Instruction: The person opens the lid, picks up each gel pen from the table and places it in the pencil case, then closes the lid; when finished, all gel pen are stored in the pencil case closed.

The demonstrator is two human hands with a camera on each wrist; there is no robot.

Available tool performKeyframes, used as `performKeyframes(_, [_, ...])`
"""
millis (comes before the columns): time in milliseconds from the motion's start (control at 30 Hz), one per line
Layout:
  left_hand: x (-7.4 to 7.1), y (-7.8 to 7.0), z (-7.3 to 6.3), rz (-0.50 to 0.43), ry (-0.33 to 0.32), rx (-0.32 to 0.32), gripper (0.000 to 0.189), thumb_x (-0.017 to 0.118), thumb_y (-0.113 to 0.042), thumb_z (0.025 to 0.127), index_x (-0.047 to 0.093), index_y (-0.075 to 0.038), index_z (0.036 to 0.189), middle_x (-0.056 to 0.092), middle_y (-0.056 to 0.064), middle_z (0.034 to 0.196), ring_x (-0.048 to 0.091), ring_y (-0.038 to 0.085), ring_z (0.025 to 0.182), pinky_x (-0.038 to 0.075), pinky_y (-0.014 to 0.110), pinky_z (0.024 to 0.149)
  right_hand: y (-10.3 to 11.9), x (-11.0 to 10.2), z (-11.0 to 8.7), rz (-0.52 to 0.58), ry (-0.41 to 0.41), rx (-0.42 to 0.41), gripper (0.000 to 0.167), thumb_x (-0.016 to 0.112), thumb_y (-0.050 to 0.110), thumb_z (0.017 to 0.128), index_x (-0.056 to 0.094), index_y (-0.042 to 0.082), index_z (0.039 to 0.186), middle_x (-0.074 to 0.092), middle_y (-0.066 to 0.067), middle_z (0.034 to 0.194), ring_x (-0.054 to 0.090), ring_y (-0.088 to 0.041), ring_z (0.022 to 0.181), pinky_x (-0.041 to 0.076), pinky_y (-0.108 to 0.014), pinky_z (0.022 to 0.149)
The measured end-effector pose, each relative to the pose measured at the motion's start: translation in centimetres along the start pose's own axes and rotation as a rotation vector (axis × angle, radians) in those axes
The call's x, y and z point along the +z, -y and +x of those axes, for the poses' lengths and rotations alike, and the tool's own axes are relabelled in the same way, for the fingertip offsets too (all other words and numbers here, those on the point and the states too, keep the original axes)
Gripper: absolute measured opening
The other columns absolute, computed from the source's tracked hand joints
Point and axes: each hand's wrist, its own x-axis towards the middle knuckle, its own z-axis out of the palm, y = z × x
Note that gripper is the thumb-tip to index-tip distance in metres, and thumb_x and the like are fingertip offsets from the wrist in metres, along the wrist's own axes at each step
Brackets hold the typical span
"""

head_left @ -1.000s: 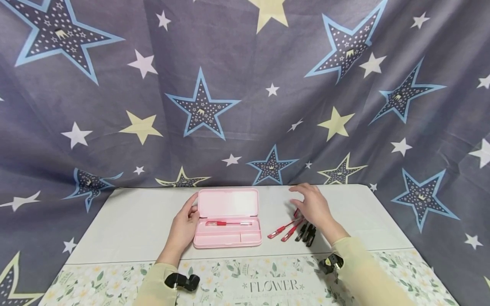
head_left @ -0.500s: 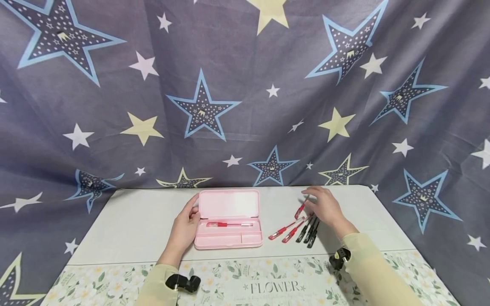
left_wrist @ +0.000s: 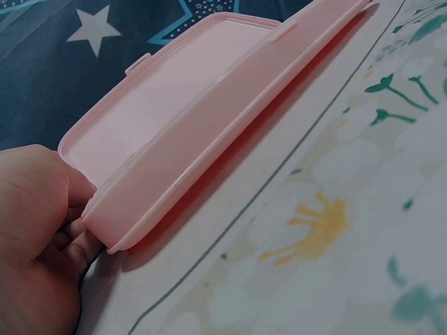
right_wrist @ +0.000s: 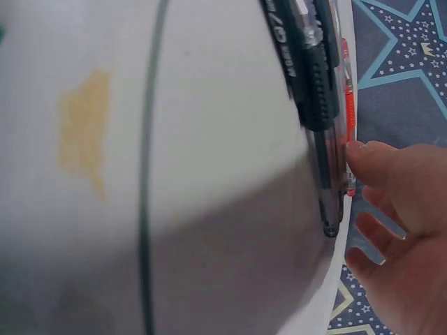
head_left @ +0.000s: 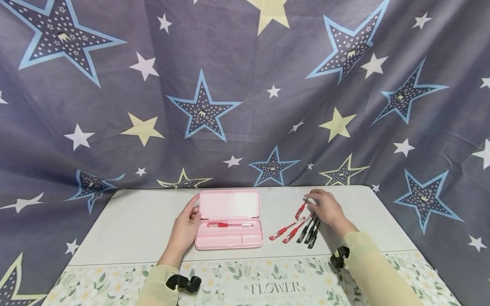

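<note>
A pink pencil case (head_left: 229,245) lies with its lid up, and a red gel pen (head_left: 229,225) rests in its rear compartment. My left hand (head_left: 185,227) holds the case's left end, with fingers curled behind it in the left wrist view. To the right, my right hand (head_left: 326,209) pinches the far end of another red pen (head_left: 300,211); in the right wrist view the thumb is against that pen (right_wrist: 350,108). Close below this hand lie two more red pens (head_left: 281,232) and several black pens (head_left: 308,233), their far ends bunched together.
The white tabletop (head_left: 141,221) has a floral printed strip (head_left: 229,272) along its front. A dark star-patterned curtain (head_left: 245,127) hangs directly behind the table. Black wrist cameras (head_left: 183,282) are strapped over both sleeves.
My right hand has shifted right from above the pens, and its fingers have come together on one red pen's far end. My left hand stays at the case.
</note>
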Motion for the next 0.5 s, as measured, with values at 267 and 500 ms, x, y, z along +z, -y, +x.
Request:
performKeyframes(267, [0.01, -0.08, -0.02, -0.002, 0.002, -0.004, 0.063, 0.055, -0.003, 0.113, 0.042, -0.020, 0.172, 0.073, 0.016, 0.131, 0.066, 0.030, 0.113, 0.049, 0.051, 0.103, 0.02, 0.51, 0.10, 0.000, 0.009, 0.014, 0.030, 0.076, 0.007, 0.104, 0.078, 0.002, 0.134, 0.057, -0.033, 0.151, 0.053, -0.059, 0.134, 0.043, -0.072, 0.110])
performKeyframes(500, [-0.01, 0.01, 0.01, -0.004, 0.002, 0.000, 0.064, 0.055, -0.002, 0.113, 0.042, -0.021, 0.172, 0.073, 0.016, 0.129, 0.066, 0.030, 0.112, 0.049, 0.051, 0.102, 0.06, 0.88, 0.25, -0.015, 0.022, 0.043, 0.027, 0.074, 0.010, 0.106, 0.079, 0.003, 0.131, 0.056, -0.033, 0.152, 0.052, -0.058, 0.138, 0.043, -0.071, 0.111])
